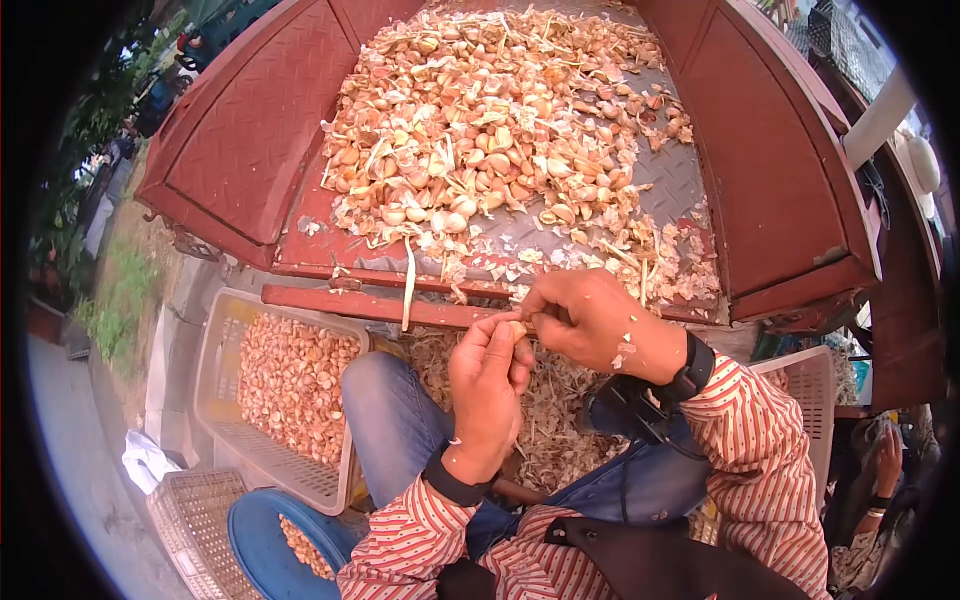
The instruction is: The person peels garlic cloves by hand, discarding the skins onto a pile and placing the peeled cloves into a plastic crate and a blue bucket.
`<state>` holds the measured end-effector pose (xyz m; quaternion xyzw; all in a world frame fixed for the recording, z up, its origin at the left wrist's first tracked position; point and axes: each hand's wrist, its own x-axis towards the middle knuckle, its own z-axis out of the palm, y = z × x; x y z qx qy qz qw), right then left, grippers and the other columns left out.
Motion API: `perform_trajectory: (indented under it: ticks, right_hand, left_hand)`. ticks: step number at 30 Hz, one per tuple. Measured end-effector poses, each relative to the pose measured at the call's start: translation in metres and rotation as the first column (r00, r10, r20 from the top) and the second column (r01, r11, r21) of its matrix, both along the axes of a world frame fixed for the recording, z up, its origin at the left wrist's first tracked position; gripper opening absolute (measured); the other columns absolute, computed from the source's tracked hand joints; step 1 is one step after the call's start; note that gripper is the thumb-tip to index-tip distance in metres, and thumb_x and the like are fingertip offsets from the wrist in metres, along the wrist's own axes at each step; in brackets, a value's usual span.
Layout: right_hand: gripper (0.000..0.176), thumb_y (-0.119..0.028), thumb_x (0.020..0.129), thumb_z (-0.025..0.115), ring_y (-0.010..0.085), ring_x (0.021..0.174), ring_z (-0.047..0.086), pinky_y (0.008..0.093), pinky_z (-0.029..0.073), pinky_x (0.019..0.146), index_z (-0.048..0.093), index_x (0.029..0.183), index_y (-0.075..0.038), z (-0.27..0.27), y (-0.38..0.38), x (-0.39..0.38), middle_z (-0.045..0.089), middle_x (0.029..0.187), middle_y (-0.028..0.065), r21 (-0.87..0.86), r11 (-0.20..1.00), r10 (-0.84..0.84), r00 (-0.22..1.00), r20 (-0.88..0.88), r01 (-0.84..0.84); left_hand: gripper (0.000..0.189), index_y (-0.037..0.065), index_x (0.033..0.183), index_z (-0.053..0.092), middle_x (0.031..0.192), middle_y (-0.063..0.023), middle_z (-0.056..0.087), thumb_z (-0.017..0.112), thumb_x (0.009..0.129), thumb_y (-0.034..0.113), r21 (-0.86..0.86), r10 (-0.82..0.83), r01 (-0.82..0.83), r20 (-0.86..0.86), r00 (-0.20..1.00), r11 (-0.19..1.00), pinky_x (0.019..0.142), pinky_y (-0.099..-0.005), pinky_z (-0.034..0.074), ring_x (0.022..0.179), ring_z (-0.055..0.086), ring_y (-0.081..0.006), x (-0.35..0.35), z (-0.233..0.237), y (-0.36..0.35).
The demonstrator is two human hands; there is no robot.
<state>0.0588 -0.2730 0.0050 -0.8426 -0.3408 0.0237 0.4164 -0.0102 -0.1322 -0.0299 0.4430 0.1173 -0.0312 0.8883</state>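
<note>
Between my two hands, just in front of the red truck bed, is a pale garlic clove (517, 330). The thumb and fingers of my left hand (483, 380) pinch it from the left. My right hand (607, 325) is closed too, its thumb and fingertips meeting the same clove; how much they grip is partly hidden. Bits of papery skin stick to the back of the right hand and wrist. Beyond the hands lies a large pile of garlic cloves (490, 140), mixed with dry skins and stalks, on the metal bed (672, 175).
Red side panels (785, 165) flank the bed. A plastic crate (210, 385) of cloves stands left of my knee. Below it are a blue basin (255, 550) holding cloves and a woven basket (190, 510). Garlic skins (560, 405) cover the ground between my legs. Another person's hand (888, 462) shows at right.
</note>
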Motion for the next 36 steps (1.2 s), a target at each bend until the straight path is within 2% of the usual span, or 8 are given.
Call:
perform_trajectory:
  ticks: [4, 10, 13, 15, 17, 20, 28, 36]
  right_hand:
    - [0.011, -0.008, 0.077, 0.061, 0.0235, 0.056, 0.056, 0.0326, 0.043, 0.052, 0.059, 0.085, -0.001, 0.022, 0.003, 0.002, 0.055, 0.068, 0.0117, 0.035, 0.993, -0.11, 0.981, -0.158, 0.117]
    - [0.016, -0.015, 0.08, 0.061, 0.0323, 0.073, 0.056, 0.0396, 0.044, 0.062, 0.057, 0.091, -0.003, 0.016, 0.038, 0.012, 0.054, 0.082, 0.0126, -0.133, 0.983, 0.147, 0.978, 0.147, -0.127]
    - [0.011, -0.007, 0.079, 0.057, 0.0325, 0.078, 0.055, 0.039, 0.045, 0.066, 0.055, 0.089, -0.003, -0.002, 0.041, 0.074, 0.052, 0.081, 0.0136, -0.166, 0.983, -0.021, 0.938, 0.346, 0.083]
    - [0.011, -0.004, 0.077, 0.057, 0.033, 0.078, 0.055, 0.0392, 0.045, 0.067, 0.054, 0.088, -0.003, -0.011, 0.041, 0.106, 0.052, 0.081, 0.0138, -0.279, 0.958, 0.069, 0.897, 0.437, 0.063]
    - [0.012, -0.002, 0.075, 0.056, 0.0333, 0.078, 0.055, 0.0398, 0.045, 0.067, 0.054, 0.087, -0.003, -0.024, 0.042, 0.121, 0.053, 0.082, 0.0138, -0.358, 0.932, 0.133, 0.861, 0.49, 0.06]
    - [0.012, -0.003, 0.075, 0.056, 0.0335, 0.076, 0.057, 0.0413, 0.046, 0.065, 0.053, 0.086, -0.003, -0.035, 0.043, 0.125, 0.055, 0.08, 0.0142, -0.431, 0.9, 0.15, 0.885, 0.44, 0.061]
    - [0.029, -0.025, 0.083, 0.061, 0.0346, 0.054, 0.051, 0.0394, 0.039, 0.05, 0.053, 0.073, 0.001, -0.015, 0.028, 0.057, 0.05, 0.059, 0.0183, -0.054, 0.995, -0.081, 0.996, 0.021, 0.082]
    - [0.03, -0.022, 0.086, 0.057, 0.0265, 0.048, 0.043, 0.0359, 0.036, 0.046, 0.046, 0.068, -0.002, -0.019, 0.023, 0.027, 0.043, 0.055, 0.0124, 0.032, 0.997, -0.08, 0.988, 0.131, 0.076]
  left_hand:
    - [0.021, 0.003, 0.104, 0.051, 0.084, -0.0064, 0.056, 0.043, 0.094, 0.02, -0.342, -0.049, 0.001, -0.131, 0.99, 0.94, 0.055, -0.0206, 0.045, 0.063, 0.051, -0.01, -0.003, -0.006, 0.018]
    - [0.029, 0.001, 0.095, 0.055, 0.089, -0.0125, 0.058, 0.042, 0.095, 0.028, -0.782, -0.186, 0.014, -0.131, 0.974, 0.623, 0.059, -0.0237, 0.052, 0.07, 0.056, -0.0171, 0.0, -0.022, 0.053]
    - [0.026, 0.002, 0.092, 0.056, 0.088, -0.0134, 0.058, 0.045, 0.094, 0.026, -0.562, 0.065, -0.093, -0.069, 0.995, 0.822, 0.056, -0.0244, 0.051, 0.069, 0.055, -0.0172, 0.006, -0.016, 0.121]
    - [0.025, 0.001, 0.098, 0.057, 0.093, -0.0121, 0.059, 0.045, 0.094, 0.022, -0.05, 0.392, -0.392, -0.026, 0.92, 0.918, 0.07, -0.0269, 0.049, 0.078, 0.056, -0.0172, 0.006, 0.003, 0.159]
    - [0.025, -0.001, 0.105, 0.057, 0.098, -0.0091, 0.059, 0.045, 0.093, 0.018, 0.655, 0.445, -0.451, 0.19, 0.875, 0.606, 0.083, -0.0274, 0.042, 0.088, 0.055, -0.0156, 0.008, -0.01, 0.207]
    - [0.025, -0.002, 0.107, 0.057, 0.101, -0.0069, 0.058, 0.045, 0.092, 0.015, 0.794, 0.457, -0.436, 0.228, 0.86, 0.423, 0.087, -0.0264, 0.038, 0.093, 0.053, -0.0138, 0.004, -0.005, 0.224]
    - [0.051, -0.002, 0.132, 0.033, 0.105, -0.0138, 0.058, 0.051, 0.092, 0.024, 0.439, -0.218, 0.154, 0.097, 0.971, 0.885, 0.069, -0.0233, 0.05, 0.084, 0.062, -0.0169, 0.036, 0.005, 0.052]
    - [0.027, 0.002, 0.102, 0.053, 0.08, -0.0024, 0.06, 0.049, 0.093, 0.028, 0.177, -0.085, 0.041, 0.245, 0.966, 0.983, 0.057, -0.0181, 0.046, 0.067, 0.058, -0.007, 0.031, -0.023, 0.006]
